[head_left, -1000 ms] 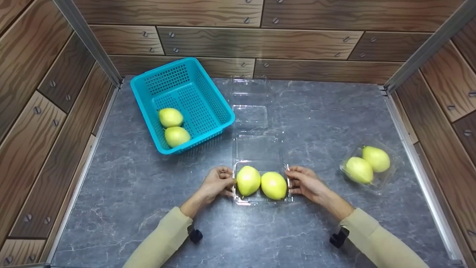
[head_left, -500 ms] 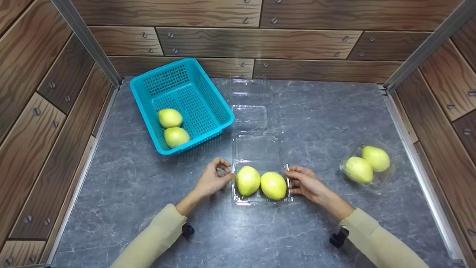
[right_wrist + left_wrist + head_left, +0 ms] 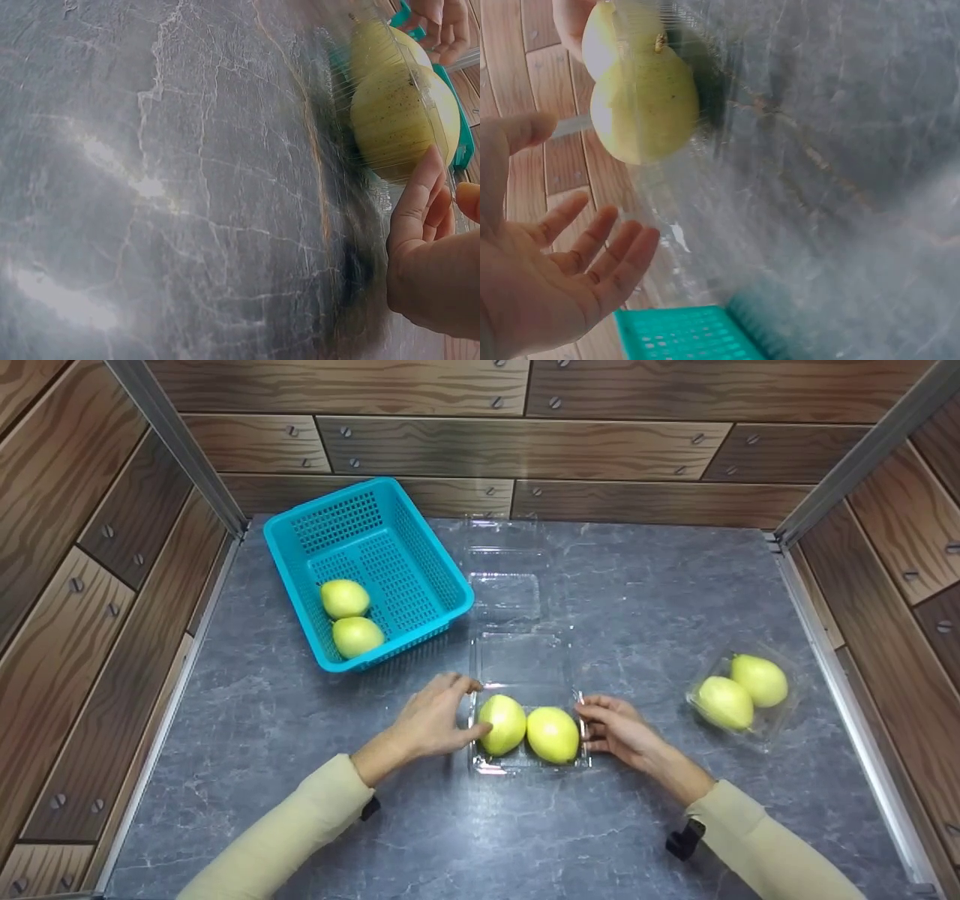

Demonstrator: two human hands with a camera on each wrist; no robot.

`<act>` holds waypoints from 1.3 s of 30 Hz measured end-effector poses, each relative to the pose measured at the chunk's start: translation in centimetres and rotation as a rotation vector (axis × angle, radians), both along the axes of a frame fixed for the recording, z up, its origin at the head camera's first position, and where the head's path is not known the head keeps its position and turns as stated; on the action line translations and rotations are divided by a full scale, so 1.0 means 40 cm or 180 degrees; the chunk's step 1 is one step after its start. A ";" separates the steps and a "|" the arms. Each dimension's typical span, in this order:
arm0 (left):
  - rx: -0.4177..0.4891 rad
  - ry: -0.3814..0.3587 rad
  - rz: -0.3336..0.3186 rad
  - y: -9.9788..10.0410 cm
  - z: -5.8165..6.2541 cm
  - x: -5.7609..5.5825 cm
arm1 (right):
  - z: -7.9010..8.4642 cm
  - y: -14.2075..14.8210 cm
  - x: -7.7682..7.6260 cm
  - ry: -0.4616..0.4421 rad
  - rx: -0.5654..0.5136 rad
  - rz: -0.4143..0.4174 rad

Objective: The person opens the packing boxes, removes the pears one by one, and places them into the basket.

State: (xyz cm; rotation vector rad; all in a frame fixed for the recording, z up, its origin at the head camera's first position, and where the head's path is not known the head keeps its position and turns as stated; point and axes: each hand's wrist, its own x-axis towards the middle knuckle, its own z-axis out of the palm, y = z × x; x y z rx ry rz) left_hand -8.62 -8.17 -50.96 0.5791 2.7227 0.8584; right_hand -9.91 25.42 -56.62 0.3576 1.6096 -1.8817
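Observation:
A clear plastic clamshell container (image 3: 525, 769) lies with its lid (image 3: 521, 656) folded back, away from me. In its base sit two yellow-green pears, the left pear (image 3: 502, 725) and the right pear (image 3: 553, 735), side by side. My left hand (image 3: 431, 718) is spread at the container's left side, thumb close by the left pear; the left wrist view shows its fingers (image 3: 592, 240) loosely bent with nothing in them. On the opposite side, my right hand (image 3: 622, 731) pinches the container's right rim between thumb and fingers (image 3: 420, 199).
A turquoise basket (image 3: 409, 634) with two pears stands at the back left. Another clear container (image 3: 765, 735) holding two pears is at the right. More clear plastic packaging (image 3: 506, 592) lies beyond the lid. Wood-patterned walls (image 3: 525, 446) enclose the grey tabletop (image 3: 637, 600).
My left hand has let go of the container's left rim, drawn back slightly, then come forward again with its fingers spread wider. My right hand and the container have stayed put.

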 end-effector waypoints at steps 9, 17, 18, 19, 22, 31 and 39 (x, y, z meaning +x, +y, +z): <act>-0.0674 0.0757 -0.0890 0.022 0.019 -0.006 | 0.001 -0.001 0.000 0.0010 0.0008 0.0014; -0.1117 0.1302 -0.1485 0.042 0.018 -0.019 | 0.004 0.002 0.001 0.0022 -0.0027 0.0014; -0.1154 0.1332 -0.1548 0.045 0.017 -0.021 | 0.004 0.002 0.001 0.0026 -0.0028 0.0010; -0.1182 0.1353 -0.1610 0.047 0.016 -0.023 | 0.004 0.002 0.002 0.0028 -0.0022 0.0009; -0.1260 0.1411 -0.1778 0.053 0.013 -0.028 | 0.005 0.002 0.002 0.0036 0.0010 0.0006; -0.1306 0.1474 -0.2090 0.068 -0.006 -0.039 | 0.006 0.000 0.002 0.0024 -0.0001 -0.0002; -0.1374 0.1376 -0.2165 0.091 -0.011 -0.040 | 0.005 0.003 0.003 0.0033 -0.0044 0.0011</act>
